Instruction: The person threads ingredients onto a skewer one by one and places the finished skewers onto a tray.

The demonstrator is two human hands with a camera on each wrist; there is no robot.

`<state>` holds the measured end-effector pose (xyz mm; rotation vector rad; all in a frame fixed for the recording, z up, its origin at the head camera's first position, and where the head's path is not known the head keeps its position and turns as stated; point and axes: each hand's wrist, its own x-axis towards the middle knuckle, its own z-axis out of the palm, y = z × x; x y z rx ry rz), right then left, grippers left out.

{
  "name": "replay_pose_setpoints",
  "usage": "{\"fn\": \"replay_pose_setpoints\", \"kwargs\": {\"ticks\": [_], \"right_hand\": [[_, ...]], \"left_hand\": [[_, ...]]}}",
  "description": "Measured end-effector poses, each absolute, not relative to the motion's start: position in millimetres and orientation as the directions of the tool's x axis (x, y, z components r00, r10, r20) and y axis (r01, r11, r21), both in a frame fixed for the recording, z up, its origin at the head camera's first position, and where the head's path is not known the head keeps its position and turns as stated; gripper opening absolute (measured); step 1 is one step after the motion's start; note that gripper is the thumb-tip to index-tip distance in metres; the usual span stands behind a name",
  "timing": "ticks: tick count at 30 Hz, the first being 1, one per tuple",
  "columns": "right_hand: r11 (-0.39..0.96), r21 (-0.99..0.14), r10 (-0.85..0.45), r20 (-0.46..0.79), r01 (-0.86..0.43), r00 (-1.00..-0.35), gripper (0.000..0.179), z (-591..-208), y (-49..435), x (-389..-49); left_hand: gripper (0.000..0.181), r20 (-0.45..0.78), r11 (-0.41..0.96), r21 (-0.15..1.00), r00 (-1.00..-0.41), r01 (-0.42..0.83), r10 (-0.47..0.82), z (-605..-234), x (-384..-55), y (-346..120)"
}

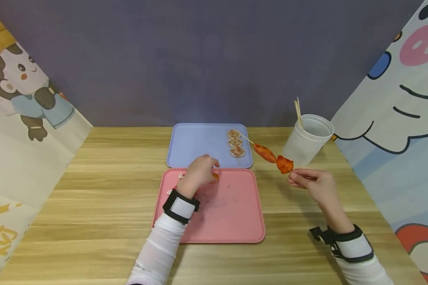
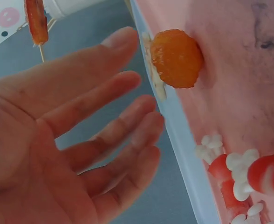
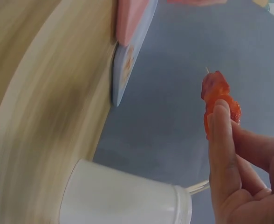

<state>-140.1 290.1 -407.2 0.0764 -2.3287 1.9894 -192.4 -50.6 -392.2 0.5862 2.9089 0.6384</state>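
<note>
My right hand pinches the lower end of a skewer between thumb and fingers. Two glossy orange-red food pieces are threaded on its stick, whose bare tip points up and left toward the blue tray. In the right wrist view the fingers cover part of the lower food piece. Over the far part of the pink tray, my left hand has its fingers spread and holds nothing. Just beyond its fingertips in the left wrist view lies a round orange food piece.
Behind the pink tray, a blue tray bears a skewer of pale round slices. A white bucket with several bare sticks stands at the right. Red-and-white pieces lie on the pink tray, partly hidden beneath the left hand.
</note>
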Motion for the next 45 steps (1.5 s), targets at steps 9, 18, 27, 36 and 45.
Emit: {"fn": "replay_pose_setpoints", "kwargs": {"ticks": [9,18,27,36,45], "right_hand": [[0.315,-0.948,0.093,-0.008,0.037,-0.996,0.039,-381.8,277.1,-133.8],[0.248,-0.968,0.082,-0.030,0.049,-0.996,0.041,-385.0,276.7,-137.3],[0.232,-0.971,0.077,-0.039,0.056,-0.996,0.044,-381.4,272.9,-137.2],[0.270,-0.961,0.082,-0.039,0.060,-0.996,0.039,-381.2,272.5,-137.6],[0.202,-0.979,0.086,-0.023,0.040,-0.996,0.039,-378.2,265.5,-134.8]], "left_hand": [[0.016,-0.053,0.869,0.378,-0.929,0.320,0.365,-399.6,-187.5,-47.9],[0.010,-0.066,0.848,0.429,-0.925,0.311,0.373,-404.2,-188.1,-46.4],[0.015,-0.073,0.835,0.452,-0.920,0.314,0.385,-406.7,-191.1,-46.2],[0.019,-0.086,0.830,0.466,-0.917,0.307,0.388,-407.6,-194.8,-45.6],[0.017,-0.042,0.812,0.485,-0.919,0.325,0.393,-404.7,-200.0,-58.0]]}}
